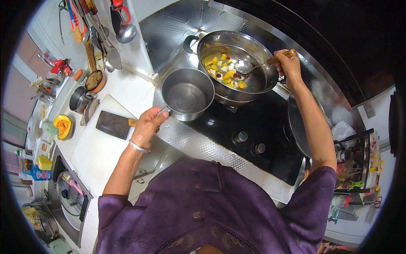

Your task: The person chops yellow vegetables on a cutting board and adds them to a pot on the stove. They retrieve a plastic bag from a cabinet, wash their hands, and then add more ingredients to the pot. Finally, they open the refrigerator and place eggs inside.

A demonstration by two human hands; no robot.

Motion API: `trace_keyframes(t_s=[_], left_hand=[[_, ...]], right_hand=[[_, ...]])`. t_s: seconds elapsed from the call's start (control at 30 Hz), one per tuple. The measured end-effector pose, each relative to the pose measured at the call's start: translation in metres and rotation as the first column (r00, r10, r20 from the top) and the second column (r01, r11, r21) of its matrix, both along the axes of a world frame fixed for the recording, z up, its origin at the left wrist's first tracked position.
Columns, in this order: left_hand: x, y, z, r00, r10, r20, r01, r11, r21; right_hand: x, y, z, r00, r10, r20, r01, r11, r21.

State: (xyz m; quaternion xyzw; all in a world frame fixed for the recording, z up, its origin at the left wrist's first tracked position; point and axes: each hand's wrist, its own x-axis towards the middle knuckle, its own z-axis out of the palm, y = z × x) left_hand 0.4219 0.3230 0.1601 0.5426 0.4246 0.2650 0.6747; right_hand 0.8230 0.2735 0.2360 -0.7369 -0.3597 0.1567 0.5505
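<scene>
My left hand [148,126] grips the short handle of a metal saucepan [188,92], which has no food in it that I can see. The pan is held level with the near left side of a large stainless steel pot [238,63] on the stove. Inside that pot, yellow pumpkin pieces [229,74], white cubes and several red dates lie in clear liquid. In my right hand [288,65] is the wooden handle of a metal ladle [243,67]. Its bowl is inside the pot, among the food pieces.
A black gas cooktop [247,127] with two knobs lies before me. On the left counter, a cleaver [112,124] rests on a white cutting board [85,149], near a cut pumpkin [63,127]. A wok [304,123] stands at right. Utensils [111,54] hang at upper left, above the counter.
</scene>
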Motion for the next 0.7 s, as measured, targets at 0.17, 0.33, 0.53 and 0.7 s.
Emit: trace_keyframes(t_s=[0.17, 0.33, 0.53, 0.7], left_hand=[[-0.003, 0.001, -0.002, 1.000, -0.002, 0.009, 0.002, 1.000, -0.002], [-0.004, 0.002, -0.005, 1.000, -0.015, 0.004, 0.015, 1.000, 0.000], [-0.002, 0.004, -0.011, 1.000, -0.029, -0.007, 0.029, 0.999, -0.015], [0.001, 0.006, -0.009, 0.999, -0.052, -0.011, 0.052, 0.999, -0.005]], right_hand=[[0.006, -0.008, 0.000, 0.997, 0.009, -0.079, -0.005, 0.999, 0.049], [0.008, -0.035, 0.008, 0.984, 0.020, -0.175, 0.008, 0.988, 0.157], [-0.021, -0.050, 0.050, 0.998, 0.035, -0.046, -0.027, 0.987, 0.158], [-0.048, -0.061, 0.084, 0.994, 0.113, 0.009, -0.113, 0.984, 0.136]])
